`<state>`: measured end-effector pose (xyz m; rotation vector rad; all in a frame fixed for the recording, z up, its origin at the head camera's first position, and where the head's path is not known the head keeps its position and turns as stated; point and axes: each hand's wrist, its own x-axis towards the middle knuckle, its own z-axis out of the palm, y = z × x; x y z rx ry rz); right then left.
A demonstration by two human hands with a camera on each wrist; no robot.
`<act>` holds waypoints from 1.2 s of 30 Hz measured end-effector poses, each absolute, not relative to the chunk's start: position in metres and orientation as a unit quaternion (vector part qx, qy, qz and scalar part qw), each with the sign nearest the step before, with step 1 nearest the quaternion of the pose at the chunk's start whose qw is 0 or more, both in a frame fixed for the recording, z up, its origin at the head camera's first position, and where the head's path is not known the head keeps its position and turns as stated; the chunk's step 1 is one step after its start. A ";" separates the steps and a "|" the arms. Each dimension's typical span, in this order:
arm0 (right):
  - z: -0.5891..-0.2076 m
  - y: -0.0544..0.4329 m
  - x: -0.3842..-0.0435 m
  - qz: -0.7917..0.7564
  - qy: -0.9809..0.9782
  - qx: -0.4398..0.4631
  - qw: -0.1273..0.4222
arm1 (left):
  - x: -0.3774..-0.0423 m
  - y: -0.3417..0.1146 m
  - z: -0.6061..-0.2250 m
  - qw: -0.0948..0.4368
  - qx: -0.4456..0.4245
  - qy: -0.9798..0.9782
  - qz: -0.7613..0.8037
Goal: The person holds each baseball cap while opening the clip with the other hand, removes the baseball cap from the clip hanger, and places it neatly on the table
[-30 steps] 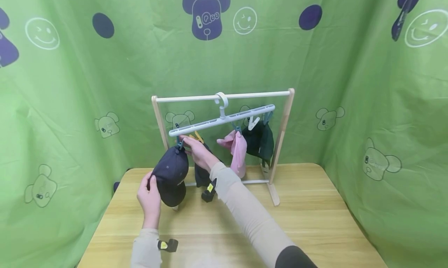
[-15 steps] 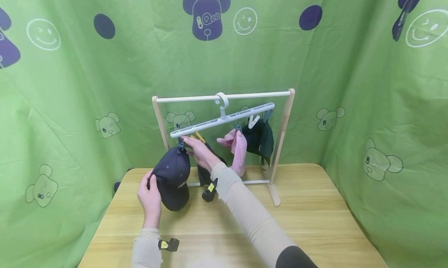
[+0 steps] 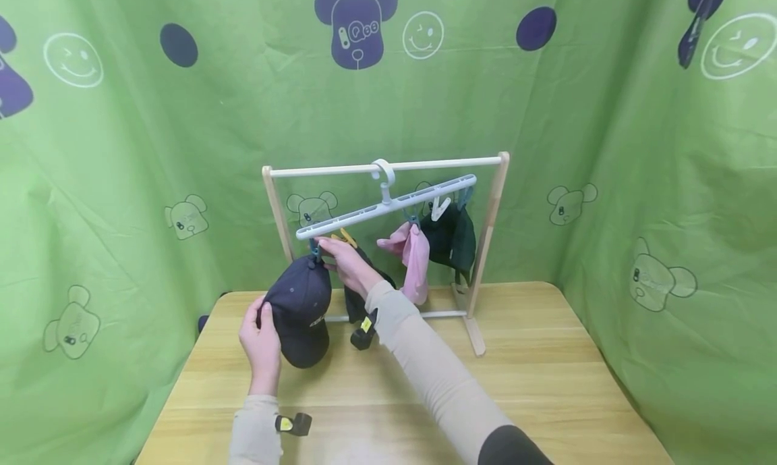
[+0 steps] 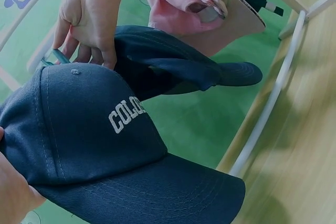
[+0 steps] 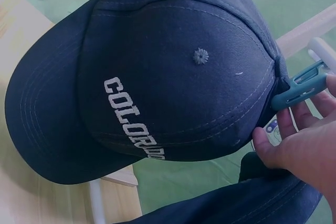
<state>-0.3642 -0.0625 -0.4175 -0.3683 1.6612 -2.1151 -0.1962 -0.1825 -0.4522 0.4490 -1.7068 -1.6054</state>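
A dark navy baseball cap [image 3: 297, 296] with white lettering hangs top-up from a blue-green clip [image 5: 302, 85] under the left end of a pale hanger [image 3: 364, 213]. My left hand [image 3: 261, 347] pinches the cap's left edge between thumb and fingers. At the cap's top, my right hand [image 3: 349, 266] holds the clip, its fingers curled about it and one fingertip against the cap in the right wrist view. Behind that hand, a second dark cap [image 4: 168, 61] hangs by a yellow clip [image 3: 348, 237]. Part of this cap is hidden by my right arm.
The hanger hooks over a wooden rack's top rail [image 3: 449, 163], tilted down to the left. A pink cap [image 3: 415, 262] and a dark green cap [image 3: 452, 239] hang on its right half, near a white clip [image 3: 440, 208]. Below is a wooden table [image 3: 534, 384]; green curtains surround it.
The navy cap has shifted slightly right and turned so its lettering shows more. The hanger's left end has dipped a little. Both hands stay almost in place.
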 end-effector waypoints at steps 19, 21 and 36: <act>-0.420 -0.060 -0.365 -0.760 0.605 -0.114 0.210 | -0.213 -0.191 -0.484 0.372 0.176 -0.652 -0.637; -0.420 -0.059 -0.365 -0.759 0.606 -0.113 0.210 | -0.212 -0.190 -0.484 0.371 0.178 -0.652 -0.637; -0.420 -0.060 -0.364 -0.762 0.606 -0.094 0.207 | -0.211 -0.190 -0.488 0.367 0.179 -0.651 -0.639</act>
